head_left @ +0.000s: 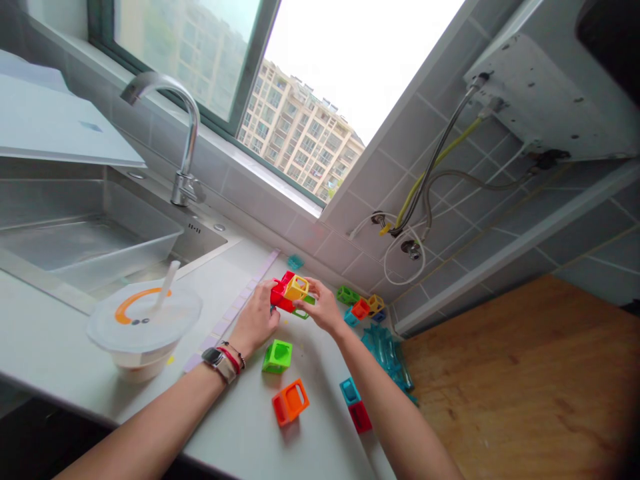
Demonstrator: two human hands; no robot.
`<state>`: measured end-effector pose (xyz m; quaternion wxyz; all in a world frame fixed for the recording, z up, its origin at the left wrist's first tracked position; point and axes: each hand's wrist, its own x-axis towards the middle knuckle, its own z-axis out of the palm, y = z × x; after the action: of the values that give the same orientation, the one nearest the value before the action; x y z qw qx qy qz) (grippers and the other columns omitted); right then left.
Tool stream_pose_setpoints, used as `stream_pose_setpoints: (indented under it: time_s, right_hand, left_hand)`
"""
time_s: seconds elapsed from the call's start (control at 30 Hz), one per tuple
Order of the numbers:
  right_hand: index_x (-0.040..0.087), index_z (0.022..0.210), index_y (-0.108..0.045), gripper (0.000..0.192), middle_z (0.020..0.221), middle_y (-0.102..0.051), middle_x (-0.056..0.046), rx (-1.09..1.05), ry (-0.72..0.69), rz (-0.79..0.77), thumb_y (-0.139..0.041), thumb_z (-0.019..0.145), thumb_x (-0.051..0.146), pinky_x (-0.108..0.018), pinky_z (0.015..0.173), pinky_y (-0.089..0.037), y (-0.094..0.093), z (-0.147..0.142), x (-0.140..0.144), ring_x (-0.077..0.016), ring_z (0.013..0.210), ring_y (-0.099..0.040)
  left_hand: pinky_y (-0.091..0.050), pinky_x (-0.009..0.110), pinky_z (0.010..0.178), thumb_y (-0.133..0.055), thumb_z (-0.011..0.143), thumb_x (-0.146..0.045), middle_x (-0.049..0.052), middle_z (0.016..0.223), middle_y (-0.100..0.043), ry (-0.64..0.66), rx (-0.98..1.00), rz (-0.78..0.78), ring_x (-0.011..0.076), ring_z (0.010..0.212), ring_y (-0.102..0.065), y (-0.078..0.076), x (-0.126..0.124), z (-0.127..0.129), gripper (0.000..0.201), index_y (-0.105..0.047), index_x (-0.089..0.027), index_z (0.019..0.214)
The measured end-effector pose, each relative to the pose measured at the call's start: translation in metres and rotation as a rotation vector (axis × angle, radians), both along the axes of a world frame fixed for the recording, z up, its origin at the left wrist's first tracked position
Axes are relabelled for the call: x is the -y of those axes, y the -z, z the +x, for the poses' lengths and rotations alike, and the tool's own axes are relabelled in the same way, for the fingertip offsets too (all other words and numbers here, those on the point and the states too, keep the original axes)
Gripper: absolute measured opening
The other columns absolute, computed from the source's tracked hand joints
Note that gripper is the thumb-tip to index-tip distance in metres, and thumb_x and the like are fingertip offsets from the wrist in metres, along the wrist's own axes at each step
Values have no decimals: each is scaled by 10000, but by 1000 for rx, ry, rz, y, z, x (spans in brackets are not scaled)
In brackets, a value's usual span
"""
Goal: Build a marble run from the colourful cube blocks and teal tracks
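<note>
Between my two hands, above the white counter (320,373), is a cluster of joined plastic cube blocks (286,293) in red, yellow and green. My left hand (256,319) has its fingers closed round the red side. On the other side, my right hand (323,305) pinches the yellow and green cubes. Parts of the cluster are hidden behind the fingers. Nearer to me lie a green cube block (277,357) and an orange cube block (291,402). Beside my right forearm sit a blue cube (350,391) and a red cube (360,417), touching each other.
Left stands a lidded bowl (145,317) in front of the steel sink (200,243) and its faucet (187,147). Against the wall are more cubes (360,308) and a crumpled teal plastic bag (385,353). A wooden board (520,373) leans right. Hoses (425,180) hang above.
</note>
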<state>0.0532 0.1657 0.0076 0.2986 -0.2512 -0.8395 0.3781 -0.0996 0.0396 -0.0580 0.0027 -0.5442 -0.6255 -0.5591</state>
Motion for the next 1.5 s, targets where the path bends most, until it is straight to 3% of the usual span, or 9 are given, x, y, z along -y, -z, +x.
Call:
stream_pose_setpoints:
  time_s: [0.3,0.57,0.8,1.03,1.2,1.5]
  right_hand:
    - [220,1241,-622,652,1125,-754,-77,41,37,25,-885,679,417,-448,1004,-545,-7,-19,9,-253,1064,-717]
    - [228,1300,-609,664,1147,-746,-75,108,1,54,-852,714,422,-417,975,-559,-10,-36,8,-236,1052,-712]
    - [257,1451,-505,861,1267,-705,-79,173,-3,140,-867,692,437,-440,1061,-492,-21,-25,13,-265,1164,-670]
    - [256,1379,-598,703,1127,-757,-38,207,-20,121,-825,734,419,-392,943,-552,-25,-23,9,-235,992,-711]
    - [261,1404,-606,682,1080,-762,-35,300,-33,229,-798,760,383,-359,883,-557,-33,-28,7,-211,889,-703]
    - [236,1358,-644,630,1047,-762,-47,321,2,283,-778,763,395,-341,834,-554,-39,-24,11,-215,848,-688]
  left_hand:
    - [-490,501,1078,-562,875,-178,160,1434,-523,79,87,-38,314,1311,-566,2,0,1,699,-261,-222,1504]
    - [-463,505,1112,-546,864,-165,186,1429,-523,22,98,-48,318,1346,-539,6,-3,0,657,-310,-181,1477]
    - [-437,535,1138,-472,878,-134,196,1457,-517,-3,155,-74,314,1382,-515,15,-7,0,661,-286,-166,1512]
    - [-484,500,1077,-394,932,-154,181,1368,-615,43,187,-127,286,1277,-611,10,-5,0,498,-406,-161,1429]
    - [-532,440,974,-373,999,-269,144,1275,-684,106,179,-190,280,1125,-696,4,-2,1,414,-433,-196,1401]
    - [-514,343,775,-331,1025,-279,115,1014,-769,50,57,-309,269,879,-741,7,-3,-2,392,-581,-216,1320]
